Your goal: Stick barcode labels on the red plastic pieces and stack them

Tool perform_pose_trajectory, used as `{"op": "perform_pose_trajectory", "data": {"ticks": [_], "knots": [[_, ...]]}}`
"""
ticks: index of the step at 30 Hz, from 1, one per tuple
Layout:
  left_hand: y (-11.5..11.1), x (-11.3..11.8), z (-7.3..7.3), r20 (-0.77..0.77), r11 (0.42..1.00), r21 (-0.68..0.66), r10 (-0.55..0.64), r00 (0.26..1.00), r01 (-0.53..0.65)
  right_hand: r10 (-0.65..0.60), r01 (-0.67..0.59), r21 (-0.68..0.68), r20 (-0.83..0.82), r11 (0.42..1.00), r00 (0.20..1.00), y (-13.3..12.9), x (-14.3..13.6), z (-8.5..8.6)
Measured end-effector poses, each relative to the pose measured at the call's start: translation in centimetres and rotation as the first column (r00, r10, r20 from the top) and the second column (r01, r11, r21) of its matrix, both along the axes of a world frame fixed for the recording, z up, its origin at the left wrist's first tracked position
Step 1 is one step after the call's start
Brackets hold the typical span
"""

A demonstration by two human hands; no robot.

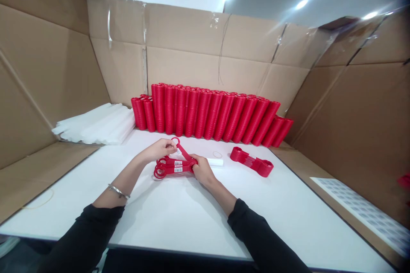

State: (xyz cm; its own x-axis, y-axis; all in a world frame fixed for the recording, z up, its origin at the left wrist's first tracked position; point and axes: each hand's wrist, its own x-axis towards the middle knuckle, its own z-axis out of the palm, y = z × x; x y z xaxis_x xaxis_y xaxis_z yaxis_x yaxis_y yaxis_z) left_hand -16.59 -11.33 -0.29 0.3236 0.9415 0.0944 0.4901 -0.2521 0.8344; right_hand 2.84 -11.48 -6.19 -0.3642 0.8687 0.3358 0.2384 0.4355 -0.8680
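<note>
My left hand [164,148] is closed in a pinch beside the upper ring of one red ring-ended plastic strip [185,152]. A small white patch that looks like a label shows at its fingertips, partly hidden. My right hand [202,170] is closed around the right ends of that strip and of several more red strips [168,168], fanned out below it. Those lower strips carry white barcode labels [178,169] at their middles, and their open rings point left. Just behind my right hand lies a white roll [216,162].
A bundle of red strips [251,161] lies to the right, near a thin rubber band [218,154]. Tall red stacks [205,113] line the back against cardboard walls [192,55]. White foam-like sleeves [96,123] are piled at left; a printed sheet [361,209] lies at right.
</note>
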Motion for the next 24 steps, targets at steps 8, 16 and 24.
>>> {"op": "perform_pose_trajectory", "data": {"ticks": [8,16,24], "knots": [[-0.5,1.1,0.0,0.027,0.997,-0.068,-0.020,0.999,0.022,0.002,-0.001,0.061,-0.017,0.998,1.000,-0.8,-0.5,0.3],[-0.3,1.0,-0.2,0.077,0.997,-0.080,0.001,0.997,0.005,0.007,-0.004,0.071,-0.033,0.997,0.999,-1.0,-0.5,0.6],[-0.3,1.3,-0.3,0.075,0.996,-0.085,0.029,0.997,-0.023,0.015,-0.013,0.064,-0.039,0.998,0.999,-1.2,-0.5,0.8]]}}
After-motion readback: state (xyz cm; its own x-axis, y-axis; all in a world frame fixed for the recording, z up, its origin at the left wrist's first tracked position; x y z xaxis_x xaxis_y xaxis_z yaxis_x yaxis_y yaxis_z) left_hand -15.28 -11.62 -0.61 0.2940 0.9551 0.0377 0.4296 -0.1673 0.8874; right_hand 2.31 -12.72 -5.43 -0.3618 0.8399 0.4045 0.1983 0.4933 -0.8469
